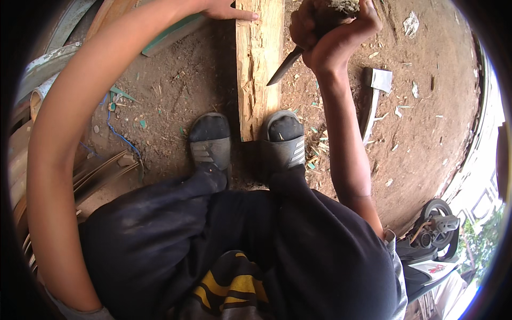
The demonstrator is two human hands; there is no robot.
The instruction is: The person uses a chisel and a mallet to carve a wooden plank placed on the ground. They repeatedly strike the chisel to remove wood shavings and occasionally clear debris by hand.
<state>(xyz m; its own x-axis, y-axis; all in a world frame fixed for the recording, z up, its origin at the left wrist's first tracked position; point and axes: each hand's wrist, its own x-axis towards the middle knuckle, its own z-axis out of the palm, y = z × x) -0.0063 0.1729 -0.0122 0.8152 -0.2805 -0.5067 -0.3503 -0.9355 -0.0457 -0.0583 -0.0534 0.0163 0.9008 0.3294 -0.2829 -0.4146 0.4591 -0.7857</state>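
Observation:
A long, pale wooden beam (260,58) with a rough, chipped face lies lengthwise in front of me, its near end by my right foot. My left hand (221,9) is at the beam's left side near the top edge, one digit stretched flat onto the wood; the view cuts off the rest of the hand. My right hand (333,40) is closed around what looks like a chisel (286,65). Its dark blade slants down to the left, with the tip over the beam's right edge. A frayed, fibrous end shows above the fist; the fingers hide the middle.
A hatchet (380,80) lies on the dirt floor (426,117) to the right. Wood chips surround the beam. My sandalled feet (210,138) are near its end. Boards (106,170) and a blue string (121,137) lie at left. A wheeled machine (437,224) stands at lower right.

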